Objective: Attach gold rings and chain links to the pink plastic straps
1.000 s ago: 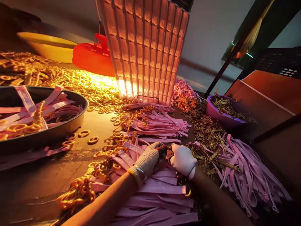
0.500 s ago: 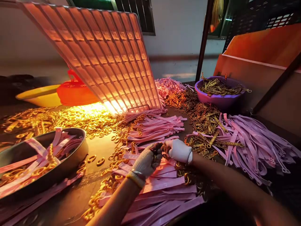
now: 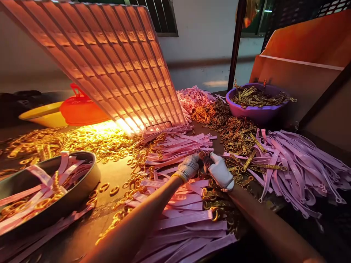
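Observation:
My left hand (image 3: 189, 166), in a dotted knit glove, meets my right hand (image 3: 220, 171), in a white glove, above the heap in the middle. Both have dark, stained fingertips pinched together; whatever lies between them is too small and hidden to make out. Beneath them spread pink straps (image 3: 189, 219), many ending in brass-coloured metal rings and clasps (image 3: 215, 213). Just beyond the hands lies another bunch of pink straps (image 3: 181, 146). To the right of my right hand are loose brass clasps (image 3: 248, 160).
A purple basin (image 3: 259, 113) of metal clasps stands back right, near a large pile of pink straps (image 3: 296, 164). At left sit a dark pan (image 3: 94, 175) and brass rings (image 3: 82, 140). A ribbed plastic tray (image 3: 120, 65) leans before a glowing light, beside a red lid (image 3: 82, 111).
Both hands have moved right and slightly up together, fingertips still meeting. The whole view has shifted a little. The heaps look the same.

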A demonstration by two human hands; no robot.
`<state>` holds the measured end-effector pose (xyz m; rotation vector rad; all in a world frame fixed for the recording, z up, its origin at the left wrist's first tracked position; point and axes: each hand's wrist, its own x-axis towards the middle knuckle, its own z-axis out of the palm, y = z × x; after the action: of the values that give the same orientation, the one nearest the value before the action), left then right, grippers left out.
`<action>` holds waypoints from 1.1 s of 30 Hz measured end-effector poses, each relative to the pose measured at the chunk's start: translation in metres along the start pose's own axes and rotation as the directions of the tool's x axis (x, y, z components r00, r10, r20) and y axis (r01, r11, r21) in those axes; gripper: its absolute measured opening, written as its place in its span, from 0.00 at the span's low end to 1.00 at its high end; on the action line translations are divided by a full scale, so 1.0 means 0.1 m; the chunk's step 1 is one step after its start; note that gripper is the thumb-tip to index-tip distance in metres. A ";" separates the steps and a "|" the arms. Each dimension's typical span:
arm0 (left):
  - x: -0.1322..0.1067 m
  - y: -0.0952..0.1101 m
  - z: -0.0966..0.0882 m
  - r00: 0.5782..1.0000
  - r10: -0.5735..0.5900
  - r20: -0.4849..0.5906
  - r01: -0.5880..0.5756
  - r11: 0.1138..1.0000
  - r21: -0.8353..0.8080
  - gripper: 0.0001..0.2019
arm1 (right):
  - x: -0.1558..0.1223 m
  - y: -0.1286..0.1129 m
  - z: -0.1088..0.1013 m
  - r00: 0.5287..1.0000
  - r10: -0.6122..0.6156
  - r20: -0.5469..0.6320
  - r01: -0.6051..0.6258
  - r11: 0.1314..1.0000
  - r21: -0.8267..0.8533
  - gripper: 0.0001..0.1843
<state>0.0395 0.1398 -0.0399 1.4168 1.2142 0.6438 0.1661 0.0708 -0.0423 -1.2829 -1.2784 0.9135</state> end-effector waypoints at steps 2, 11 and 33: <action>-0.11 0.02 -0.07 0.998 -0.034 0.049 0.034 0.999 -0.003 0.07 | -0.02 -0.05 -0.02 0.999 -0.024 0.044 0.027 0.996 -0.082 0.15; -0.87 -0.03 -0.60 0.986 -0.155 0.056 0.164 0.944 -0.285 0.19 | -0.14 -0.50 0.02 0.905 -0.037 0.424 0.288 0.786 -0.547 0.14; -0.91 -0.13 -0.47 0.981 -0.022 0.194 0.000 0.994 0.113 0.12 | -0.18 -0.45 0.23 0.869 0.117 0.480 0.385 0.448 -0.807 0.12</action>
<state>-0.0361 0.0726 -0.0183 1.5284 1.1157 0.4224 0.1340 0.0507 -0.0045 -1.7485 -2.4510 0.3665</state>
